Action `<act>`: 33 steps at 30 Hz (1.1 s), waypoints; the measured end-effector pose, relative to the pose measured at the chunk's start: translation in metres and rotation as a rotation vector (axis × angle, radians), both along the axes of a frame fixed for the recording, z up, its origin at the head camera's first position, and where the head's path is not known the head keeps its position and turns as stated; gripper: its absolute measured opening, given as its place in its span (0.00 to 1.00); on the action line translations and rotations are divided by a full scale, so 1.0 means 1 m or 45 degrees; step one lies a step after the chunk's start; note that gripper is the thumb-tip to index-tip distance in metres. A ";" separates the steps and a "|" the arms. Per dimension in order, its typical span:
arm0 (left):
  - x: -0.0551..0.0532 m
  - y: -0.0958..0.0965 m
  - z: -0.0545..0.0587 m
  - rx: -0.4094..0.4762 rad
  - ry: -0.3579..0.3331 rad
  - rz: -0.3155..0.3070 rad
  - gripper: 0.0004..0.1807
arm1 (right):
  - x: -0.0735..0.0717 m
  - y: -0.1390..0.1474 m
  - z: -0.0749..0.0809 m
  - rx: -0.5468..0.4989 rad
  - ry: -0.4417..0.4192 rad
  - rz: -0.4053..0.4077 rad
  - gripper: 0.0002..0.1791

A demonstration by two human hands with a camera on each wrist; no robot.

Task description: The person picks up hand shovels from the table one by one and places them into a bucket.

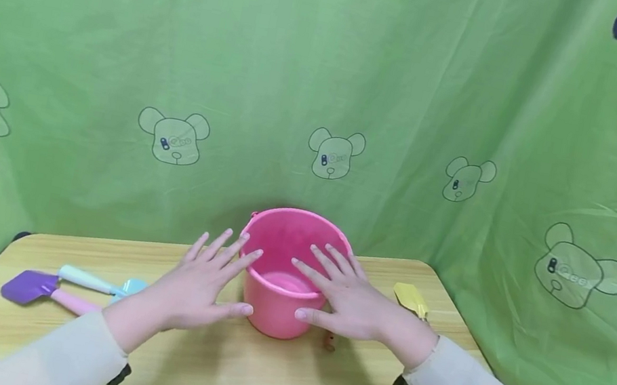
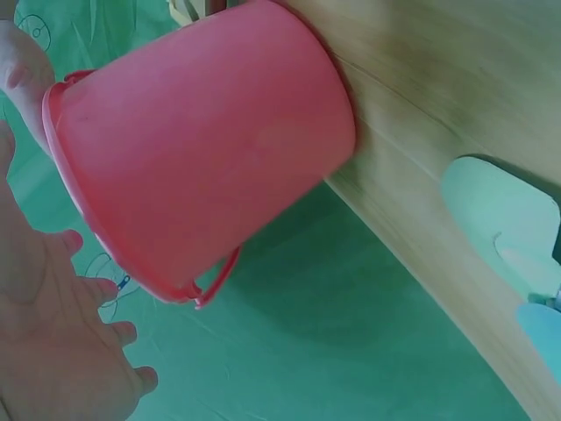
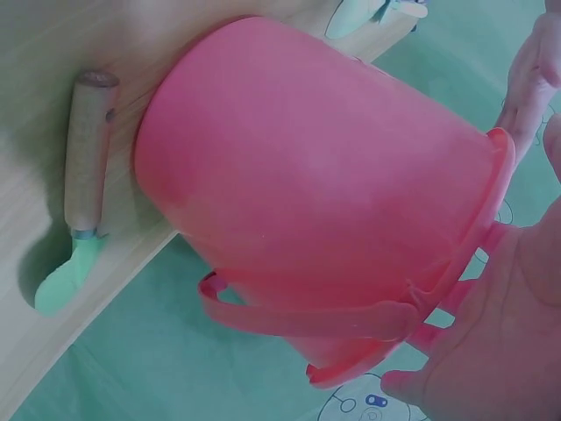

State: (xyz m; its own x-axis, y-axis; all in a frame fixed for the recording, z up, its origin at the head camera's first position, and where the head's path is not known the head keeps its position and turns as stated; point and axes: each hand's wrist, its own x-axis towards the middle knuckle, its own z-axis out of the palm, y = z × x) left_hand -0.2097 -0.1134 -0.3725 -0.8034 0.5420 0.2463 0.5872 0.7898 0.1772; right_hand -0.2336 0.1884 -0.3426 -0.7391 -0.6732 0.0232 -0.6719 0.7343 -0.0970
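Note:
A pink bucket (image 1: 277,316) stands upright on the wooden table, its mouth facing up. My left hand (image 1: 193,282) hovers at the bucket's left rim, fingers straight and spread, holding nothing. On the other side my right hand (image 1: 353,305) is spread the same way, its fingers over the right rim. Whether the fingertips touch the rim I cannot tell. In the right wrist view the bucket's handle (image 3: 307,321) hangs down along the outer wall. Both palms face the bucket.
At the table's left lie a purple-bladed shovel (image 1: 28,286) with a pink handle and a light blue shovel (image 1: 85,279). A yellow-bladed shovel (image 1: 410,298) with a wooden handle (image 3: 89,153) lies right of the bucket. Green curtain (image 1: 279,77) hangs behind and beside the table.

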 end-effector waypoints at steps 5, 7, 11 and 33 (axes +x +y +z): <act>-0.003 0.005 -0.002 0.006 -0.011 -0.009 0.48 | 0.001 0.000 -0.001 -0.007 -0.014 -0.002 0.43; -0.004 0.008 -0.003 0.006 -0.013 -0.013 0.47 | 0.000 0.000 -0.003 -0.012 -0.019 0.002 0.43; -0.006 0.013 -0.003 0.009 0.006 -0.035 0.47 | -0.001 0.001 -0.005 -0.009 -0.024 0.004 0.44; -0.026 0.035 -0.013 -0.022 0.067 -0.069 0.44 | -0.005 0.003 -0.009 -0.033 -0.040 0.007 0.43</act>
